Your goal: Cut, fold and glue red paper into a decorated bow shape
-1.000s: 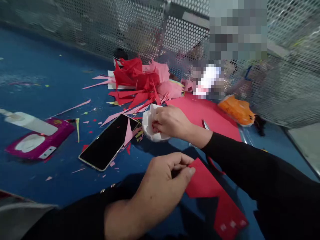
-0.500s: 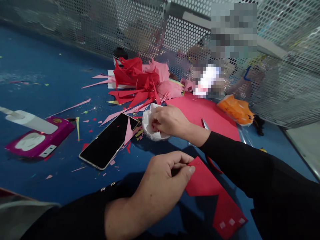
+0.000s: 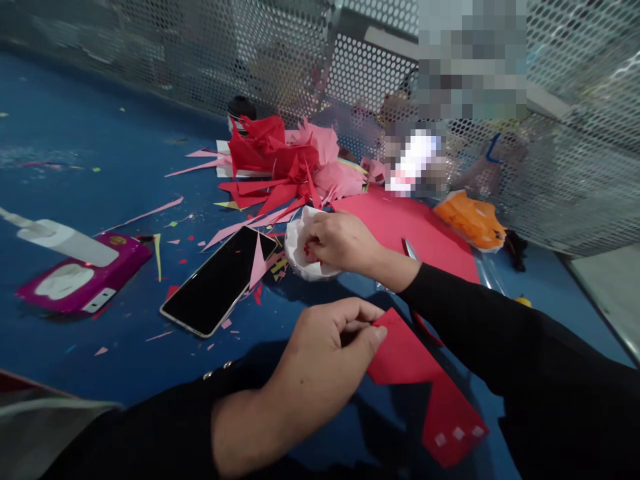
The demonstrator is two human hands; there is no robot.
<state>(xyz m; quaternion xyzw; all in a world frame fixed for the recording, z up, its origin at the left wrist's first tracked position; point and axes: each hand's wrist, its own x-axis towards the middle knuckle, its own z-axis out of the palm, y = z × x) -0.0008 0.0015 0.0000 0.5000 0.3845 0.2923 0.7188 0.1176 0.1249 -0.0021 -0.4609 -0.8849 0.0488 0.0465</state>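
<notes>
My left hand (image 3: 325, 367) pinches the upper corner of a cut red paper piece (image 3: 407, 353) between thumb and fingers. That piece slants down to the right and bears small pale squares near its lower end. Beyond it, my right hand (image 3: 345, 243) reaches into a small white paper-lined bowl (image 3: 296, 243), fingers bent together over small red bits. What the fingertips grip is too small to make out. Scissors (image 3: 410, 249) lie partly under my right forearm, beside a large red sheet (image 3: 430, 227).
A black phone (image 3: 215, 283) and a purple device with a white plug (image 3: 120, 257) lie left. Red and pink scraps (image 3: 300, 160) pile up behind the bowl, near a perforated metal screen (image 3: 200, 60). An orange packet (image 3: 473, 220) sits right; a person is beyond the screen.
The red piece and my left hand have shifted slightly up and left. My right hand stays in the bowl, its fingers barely moved.
</notes>
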